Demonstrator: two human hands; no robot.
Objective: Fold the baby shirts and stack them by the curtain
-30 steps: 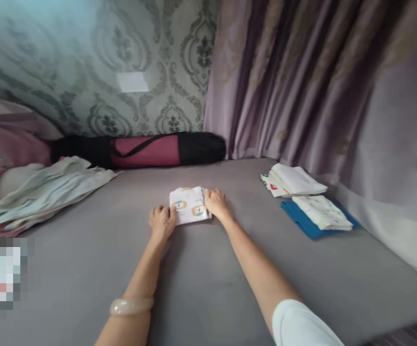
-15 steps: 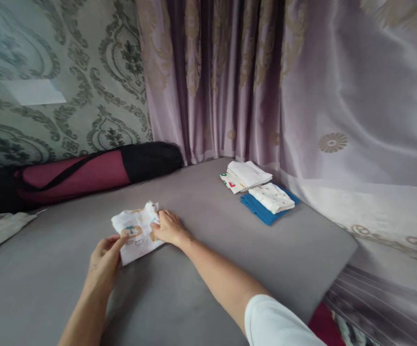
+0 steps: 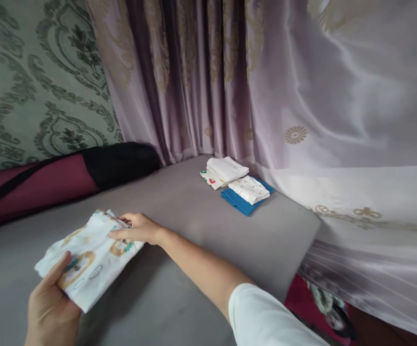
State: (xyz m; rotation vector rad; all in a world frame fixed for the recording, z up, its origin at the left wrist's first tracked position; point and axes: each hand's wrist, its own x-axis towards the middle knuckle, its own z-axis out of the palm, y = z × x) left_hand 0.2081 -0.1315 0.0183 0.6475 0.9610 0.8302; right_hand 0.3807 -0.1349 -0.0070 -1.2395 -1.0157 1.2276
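A folded white cloth with orange and green prints (image 3: pixel 85 257) is lifted off the grey mattress (image 3: pixel 194 226), held between both my hands. My left hand (image 3: pixel 49 307) grips its near left edge, thumb on top. My right hand (image 3: pixel 136 229) pinches the far right edge, fingers closed over the cloth.
Two small stacks of folded clothes lie at the mattress's far right: a white pile (image 3: pixel 224 170) and a white piece on a blue one (image 3: pixel 246 194). A maroon and black rolled bag (image 3: pixel 67 180) lies along the patterned wall. Purple curtains (image 3: pixel 266 81) hang right behind the mattress edge.
The cloth was lying on the mattress under both hands; now both hands have picked it up and drawn it toward me. My view has swung to the right.
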